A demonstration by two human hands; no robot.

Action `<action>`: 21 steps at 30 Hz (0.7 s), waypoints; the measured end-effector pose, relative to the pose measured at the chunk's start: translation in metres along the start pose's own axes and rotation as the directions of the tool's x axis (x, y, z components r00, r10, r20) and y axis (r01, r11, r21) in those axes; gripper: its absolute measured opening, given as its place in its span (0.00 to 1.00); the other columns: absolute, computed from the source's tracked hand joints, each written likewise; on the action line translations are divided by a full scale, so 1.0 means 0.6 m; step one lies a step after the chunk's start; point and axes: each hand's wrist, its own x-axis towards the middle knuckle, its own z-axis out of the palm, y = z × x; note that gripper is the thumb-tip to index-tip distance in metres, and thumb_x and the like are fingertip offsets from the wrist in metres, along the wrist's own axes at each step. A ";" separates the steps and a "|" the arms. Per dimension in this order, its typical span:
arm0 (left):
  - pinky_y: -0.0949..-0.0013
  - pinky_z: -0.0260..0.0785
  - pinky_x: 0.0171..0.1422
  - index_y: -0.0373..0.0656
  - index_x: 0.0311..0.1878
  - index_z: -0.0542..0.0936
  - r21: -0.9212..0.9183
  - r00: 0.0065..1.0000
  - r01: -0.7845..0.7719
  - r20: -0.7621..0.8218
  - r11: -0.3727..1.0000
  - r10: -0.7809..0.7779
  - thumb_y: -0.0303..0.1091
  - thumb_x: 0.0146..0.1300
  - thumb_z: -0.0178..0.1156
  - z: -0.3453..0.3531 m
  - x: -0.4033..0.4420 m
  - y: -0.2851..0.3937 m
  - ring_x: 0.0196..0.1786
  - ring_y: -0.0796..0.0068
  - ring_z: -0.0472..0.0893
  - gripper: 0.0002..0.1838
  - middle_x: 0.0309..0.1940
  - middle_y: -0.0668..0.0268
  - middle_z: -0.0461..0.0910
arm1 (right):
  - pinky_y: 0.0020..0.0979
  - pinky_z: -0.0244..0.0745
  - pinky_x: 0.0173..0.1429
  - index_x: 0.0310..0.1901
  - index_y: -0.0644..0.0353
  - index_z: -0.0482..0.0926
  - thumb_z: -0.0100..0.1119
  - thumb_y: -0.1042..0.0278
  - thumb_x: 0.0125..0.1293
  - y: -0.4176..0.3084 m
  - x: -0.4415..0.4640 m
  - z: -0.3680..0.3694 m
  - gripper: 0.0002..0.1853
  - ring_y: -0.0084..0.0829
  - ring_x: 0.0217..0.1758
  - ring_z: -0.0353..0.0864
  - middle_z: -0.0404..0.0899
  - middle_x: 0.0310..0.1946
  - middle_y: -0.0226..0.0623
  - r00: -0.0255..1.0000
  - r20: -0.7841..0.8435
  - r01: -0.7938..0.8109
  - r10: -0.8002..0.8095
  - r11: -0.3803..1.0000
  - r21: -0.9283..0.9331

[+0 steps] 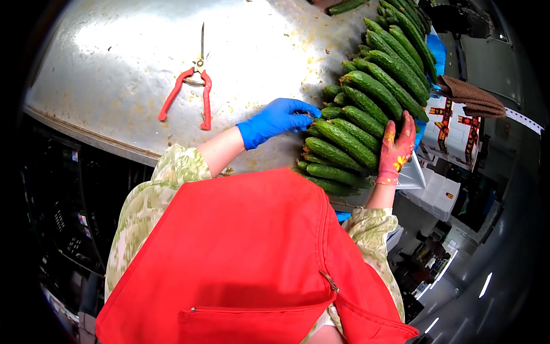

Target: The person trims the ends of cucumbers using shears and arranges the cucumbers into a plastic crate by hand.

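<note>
Many green, bumpy cucumbers (349, 143) lie stacked side by side in a long slanting row along the right side of the metal table. My left hand (278, 121), in a blue glove, is at the near-left ends of the row. Its thumb and fingers curl together around the tip of one cucumber (331, 113), partly hiding it. On the opposite ends rests my right hand (396, 150), in a red glove with yellow flowers. Its fingers are stretched out flat against the cucumbers, not wrapped around any.
Red-handled pruning shears (195, 86) lie with blades apart on the metal table (132, 69), which carries scattered plant bits. A separate cucumber (346, 6) is at the far edge. Right of the table are a brown cloth (472, 98) and white boxes (438, 192); dark crates (63, 212) stand at left.
</note>
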 end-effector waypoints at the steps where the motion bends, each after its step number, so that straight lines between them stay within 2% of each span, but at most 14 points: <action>1: 0.76 0.75 0.44 0.42 0.54 0.81 0.000 0.997 -0.082 -0.012 0.997 0.082 0.29 0.65 0.60 0.010 0.001 -0.003 0.34 0.82 0.79 0.15 0.37 0.70 0.82 | 0.43 0.66 0.64 0.60 0.59 0.73 0.60 0.60 0.64 0.000 0.000 0.000 0.24 0.50 0.60 0.72 0.73 0.58 0.50 1.000 0.002 0.001 -0.001 1.000 0.005; 2: 0.75 0.74 0.45 0.41 0.52 0.82 -0.026 0.997 -0.071 -0.019 0.997 0.070 0.28 0.63 0.62 0.017 0.002 -0.004 0.36 0.82 0.80 0.14 0.37 0.69 0.83 | 0.43 0.66 0.64 0.60 0.59 0.73 0.60 0.60 0.64 -0.001 0.000 0.000 0.24 0.50 0.60 0.72 0.73 0.58 0.50 1.000 0.003 0.001 -0.001 1.000 0.011; 5: 0.76 0.74 0.44 0.40 0.49 0.82 -0.118 0.999 0.031 0.016 0.993 -0.029 0.28 0.63 0.62 0.017 0.009 -0.013 0.37 0.81 0.80 0.11 0.36 0.67 0.83 | 0.43 0.66 0.64 0.60 0.60 0.73 0.60 0.60 0.64 -0.003 0.001 -0.003 0.24 0.50 0.60 0.72 0.73 0.58 0.50 1.000 0.008 0.002 -0.002 1.000 -0.004; 8: 0.77 0.73 0.40 0.39 0.47 0.81 -0.169 0.995 -0.054 -0.088 0.984 0.039 0.28 0.65 0.60 0.009 0.003 -0.009 0.37 0.81 0.80 0.09 0.36 0.66 0.83 | 0.43 0.66 0.63 0.60 0.60 0.73 0.60 0.60 0.64 -0.002 0.002 -0.001 0.24 0.50 0.59 0.72 0.73 0.57 0.50 1.000 -0.003 0.012 -0.012 1.000 -0.020; 9: 0.79 0.70 0.36 0.39 0.48 0.82 -0.214 0.976 -0.048 -0.219 0.976 0.000 0.29 0.66 0.57 0.009 -0.005 -0.007 0.33 0.83 0.78 0.10 0.34 0.67 0.82 | 0.43 0.66 0.63 0.60 0.60 0.73 0.60 0.59 0.64 -0.001 0.000 0.000 0.24 0.50 0.59 0.72 0.74 0.57 0.49 1.000 -0.006 0.015 -0.016 1.000 -0.021; 11: 0.80 0.68 0.34 0.41 0.52 0.81 -0.171 0.968 0.048 -0.233 0.984 -0.088 0.29 0.66 0.56 -0.012 -0.019 -0.014 0.30 0.85 0.74 0.13 0.31 0.69 0.81 | 0.43 0.67 0.63 0.60 0.60 0.73 0.60 0.59 0.64 0.002 0.000 0.001 0.24 0.50 0.59 0.73 0.74 0.57 0.49 1.000 -0.006 0.017 -0.018 0.999 -0.027; 14: 0.79 0.66 0.31 0.42 0.55 0.80 -0.024 0.968 0.130 -0.214 0.991 -0.132 0.31 0.66 0.57 0.000 -0.024 -0.027 0.27 0.86 0.70 0.15 0.30 0.71 0.79 | 0.43 0.67 0.62 0.60 0.60 0.73 0.60 0.59 0.64 0.001 0.001 0.001 0.24 0.50 0.58 0.73 0.74 0.56 0.49 1.000 -0.013 0.025 -0.025 0.999 -0.023; 17: 0.80 0.66 0.30 0.42 0.56 0.80 0.109 0.969 0.200 -0.166 0.974 -0.181 0.33 0.66 0.58 0.022 -0.005 -0.002 0.27 0.87 0.72 0.17 0.31 0.71 0.79 | 0.44 0.67 0.62 0.60 0.59 0.73 0.60 0.59 0.64 0.011 -0.001 0.008 0.24 0.50 0.58 0.73 0.74 0.56 0.49 0.999 -0.024 0.034 -0.034 0.999 -0.005; 18: 0.80 0.68 0.30 0.40 0.55 0.80 0.032 0.981 0.138 -0.143 0.990 -0.132 0.33 0.65 0.59 0.031 0.002 0.000 0.28 0.87 0.74 0.16 0.32 0.70 0.81 | 0.44 0.67 0.62 0.60 0.58 0.73 0.60 0.59 0.64 0.010 -0.002 0.006 0.24 0.50 0.58 0.73 0.74 0.56 0.49 0.999 -0.017 0.029 -0.029 1.000 -0.009; 21: 0.79 0.70 0.31 0.39 0.53 0.80 0.120 0.978 0.196 -0.100 0.973 -0.185 0.31 0.64 0.60 0.028 0.024 -0.002 0.28 0.85 0.77 0.15 0.34 0.67 0.82 | 0.43 0.67 0.62 0.60 0.57 0.73 0.60 0.58 0.63 0.007 0.001 0.001 0.24 0.49 0.59 0.73 0.74 0.57 0.48 1.000 -0.016 0.023 -0.024 0.999 -0.031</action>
